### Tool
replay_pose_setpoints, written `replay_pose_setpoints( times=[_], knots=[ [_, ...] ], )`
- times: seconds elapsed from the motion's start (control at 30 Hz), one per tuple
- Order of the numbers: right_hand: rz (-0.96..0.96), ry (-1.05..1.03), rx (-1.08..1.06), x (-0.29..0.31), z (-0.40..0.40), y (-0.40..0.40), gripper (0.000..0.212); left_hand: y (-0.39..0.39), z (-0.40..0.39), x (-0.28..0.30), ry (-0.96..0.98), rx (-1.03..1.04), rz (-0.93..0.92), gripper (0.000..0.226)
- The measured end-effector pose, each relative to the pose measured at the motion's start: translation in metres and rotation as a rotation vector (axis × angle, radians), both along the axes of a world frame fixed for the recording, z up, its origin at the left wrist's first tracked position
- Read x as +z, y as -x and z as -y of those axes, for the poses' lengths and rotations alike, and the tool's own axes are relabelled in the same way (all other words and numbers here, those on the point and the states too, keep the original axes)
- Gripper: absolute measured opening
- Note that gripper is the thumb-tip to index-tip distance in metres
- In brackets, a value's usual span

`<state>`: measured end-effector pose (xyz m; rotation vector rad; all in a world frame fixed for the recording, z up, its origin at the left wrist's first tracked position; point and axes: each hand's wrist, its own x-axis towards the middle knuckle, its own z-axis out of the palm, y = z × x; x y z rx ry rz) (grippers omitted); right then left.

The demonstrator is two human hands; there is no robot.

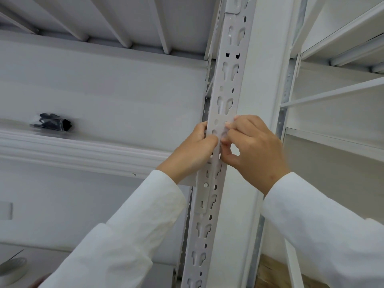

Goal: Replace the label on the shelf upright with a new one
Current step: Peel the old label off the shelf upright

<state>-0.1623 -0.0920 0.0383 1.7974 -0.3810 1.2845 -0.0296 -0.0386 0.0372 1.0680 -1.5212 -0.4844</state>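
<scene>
Bright, even, soft light fills the view, with no hard shadows and no clear source. The white shelf upright (223, 96) looks pale and washed out, low in contrast. Both hands (224, 142) on it are slightly smeared by motion blur. Left of the upright, shelf beams (83, 146) bow near the frame edge from wide-angle distortion, and detail there is soft.
</scene>
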Motion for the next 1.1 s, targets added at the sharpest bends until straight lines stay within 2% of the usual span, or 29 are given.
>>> replay_pose_setpoints(
  times=[0.37, 0.53, 0.67, 0.7, 0.8, 0.9, 1.1],
  knots=[
    [0.022, 0.023, -0.055, 0.005, -0.003, -0.003, 0.014, 0.002, -0.003, 0.000, -0.027, 0.012, 0.015, 0.035],
    [0.044, -0.144, -0.001, 0.025, 0.010, 0.022, 0.013, -0.002, -0.003, 0.000, -0.042, -0.015, 0.021, 0.040],
    [0.319, -0.429, 0.184, 0.006, 0.013, 0.050, 0.009, -0.004, 0.000, 0.000, -0.036, -0.029, 0.027, 0.037],
    [0.326, -0.462, 0.223, 0.001, 0.012, 0.050, 0.010, -0.005, 0.001, 0.000, -0.032, -0.029, 0.025, 0.037],
    [0.188, -0.435, 0.264, -0.006, 0.003, 0.036, 0.007, -0.005, 0.003, 0.000, -0.016, -0.028, 0.023, 0.037],
    [0.075, -0.360, 0.221, -0.004, -0.002, 0.021, 0.013, -0.004, 0.003, -0.001, -0.002, -0.027, 0.013, 0.041],
    [0.021, -0.164, 0.077, -0.006, 0.000, 0.014, 0.014, -0.005, 0.004, -0.002, 0.011, -0.036, 0.019, 0.040]
  ],
)
